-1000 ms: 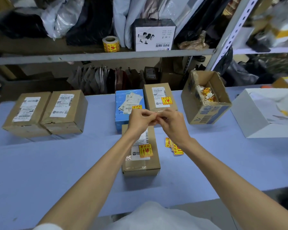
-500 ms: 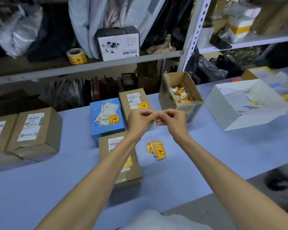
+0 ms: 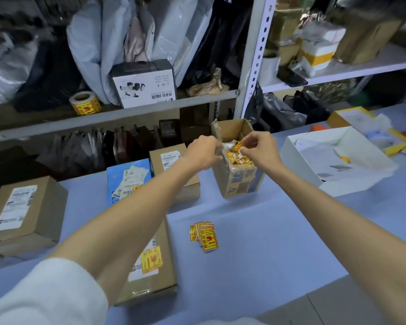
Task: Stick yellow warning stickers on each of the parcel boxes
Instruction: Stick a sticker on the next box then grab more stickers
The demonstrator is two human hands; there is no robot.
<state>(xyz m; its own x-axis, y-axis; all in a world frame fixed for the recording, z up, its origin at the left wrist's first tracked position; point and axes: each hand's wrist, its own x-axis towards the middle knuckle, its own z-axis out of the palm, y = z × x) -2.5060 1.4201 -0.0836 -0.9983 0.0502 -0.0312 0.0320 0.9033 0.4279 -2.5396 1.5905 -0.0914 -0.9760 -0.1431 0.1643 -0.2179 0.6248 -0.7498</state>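
Head view: a brown parcel point(image 3: 21, 212) sits at 9 o'clock, and my left forearm crosses the stickered parcel point(image 3: 150, 266). The sticker stack point(image 3: 204, 235) lies on the table at 6 o'clock of the open carton point(image 3: 238, 184), its long axis running 12-to-6. My left hand point(image 3: 203, 152) and right hand point(image 3: 260, 148) curl their fingers at the carton's rim; I can't tell what they pinch.

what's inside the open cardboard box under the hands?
In the open cardboard box: crumpled yellow sticker scraps heaped near the rim. Anything beneath is covered; the right hand hides part of the pile.

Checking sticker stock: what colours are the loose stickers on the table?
Yellow with red print; loose stickers show best in head view.
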